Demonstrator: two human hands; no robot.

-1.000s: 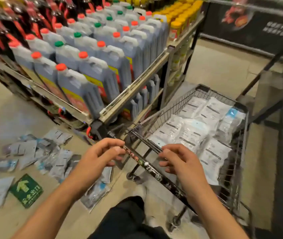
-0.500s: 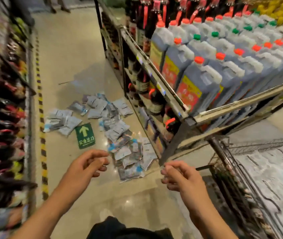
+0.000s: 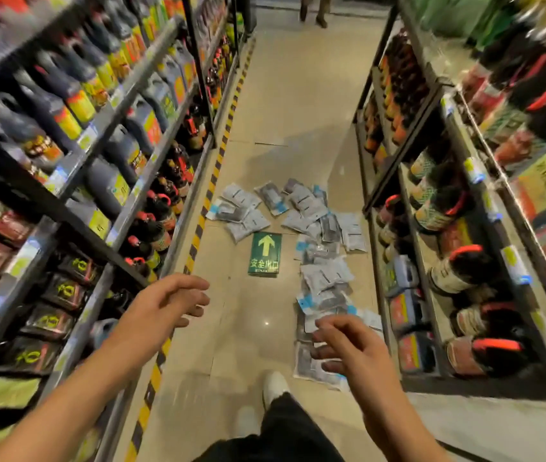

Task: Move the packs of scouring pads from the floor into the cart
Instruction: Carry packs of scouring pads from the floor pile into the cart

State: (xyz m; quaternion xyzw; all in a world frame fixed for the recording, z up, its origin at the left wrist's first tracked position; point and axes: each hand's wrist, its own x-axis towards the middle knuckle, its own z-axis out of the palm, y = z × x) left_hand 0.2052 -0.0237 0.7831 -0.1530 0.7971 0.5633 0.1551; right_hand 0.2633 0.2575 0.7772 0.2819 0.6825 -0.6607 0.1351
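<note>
Several grey and white packs of scouring pads lie scattered on the aisle floor, from the far middle down along the foot of the right shelf. My left hand hovers above the floor at the left, fingers relaxed, holding nothing. My right hand hangs over the nearest packs, fingers loosely curled and empty. The cart is out of view.
Shelves of dark bottles and jugs line the left side, jars and boxes the right. A green arrow floor sign lies among the packs. A yellow-black stripe runs along the left shelf. Someone's legs stand far down the aisle. My white shoe is below.
The view has swung left from the cart to look down the aisle. Both hands left the cart handle and now hover empty over the floor packs.
</note>
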